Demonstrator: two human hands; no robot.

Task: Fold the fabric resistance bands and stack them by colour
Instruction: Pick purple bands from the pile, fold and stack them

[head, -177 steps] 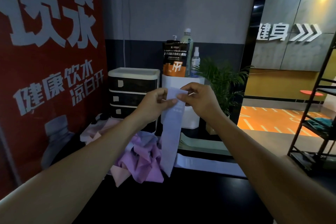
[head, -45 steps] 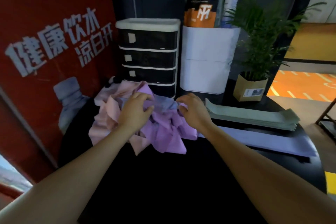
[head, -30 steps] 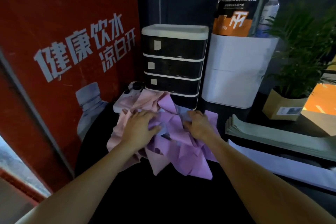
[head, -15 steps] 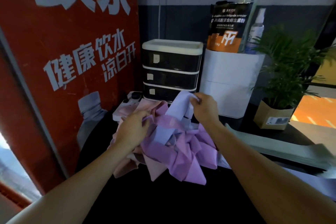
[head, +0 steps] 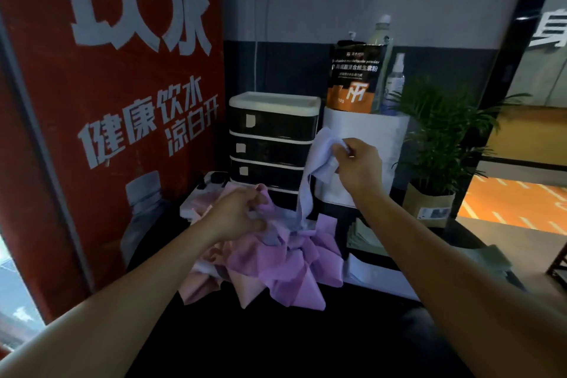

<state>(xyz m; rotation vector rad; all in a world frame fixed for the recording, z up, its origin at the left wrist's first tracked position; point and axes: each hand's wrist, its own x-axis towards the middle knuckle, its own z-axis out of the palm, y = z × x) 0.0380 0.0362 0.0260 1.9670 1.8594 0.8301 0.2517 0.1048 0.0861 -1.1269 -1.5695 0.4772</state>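
Step in hand: drawing one pale lavender band (head: 310, 181) up out of the loose heap, ahead of folding; judged from the lifted end and the trailing tail.
Right hand (head: 357, 167): raised at about 1 o'clock from the heap, in front of the white box (head: 383, 138); fingers curled in, with thumb and fingertips clamped on the upper end of the lavender band.
Lavender band, position: hangs from the right hand's pinch down toward 7 o'clock; its lower end is buried in the heap, not yet free.
Left hand (head: 237, 215): rests on the heap's top at about 10 o'clock from its centre; fingers bent and bunched in the cloth, apparently holding the pink and purple pieces down. Whether they pinch one band in particular cannot be told.
Heap of unfolded bands (head: 276, 264): purple, pink and pale pieces tangled on the black table (head: 276, 344), just in front of the drawer unit (head: 273, 138).
Finished stacks: greenish folded bands (head: 365, 236) at 3 o'clock from the heap, with a flat pale stack (head: 377, 278) nearer the viewer; both partly hidden by the right forearm.
Next move, judged: keep the heap pinned while the band's tail slides clear, then take its free end with the left hand, bring ends together and lay it on the pale stack.
Risk, judged: the tail may drag neighbouring bands along.
Surroundings: red poster (head: 116, 101) at 9 o'clock; potted plant (head: 435, 144) at 3 o'clock.
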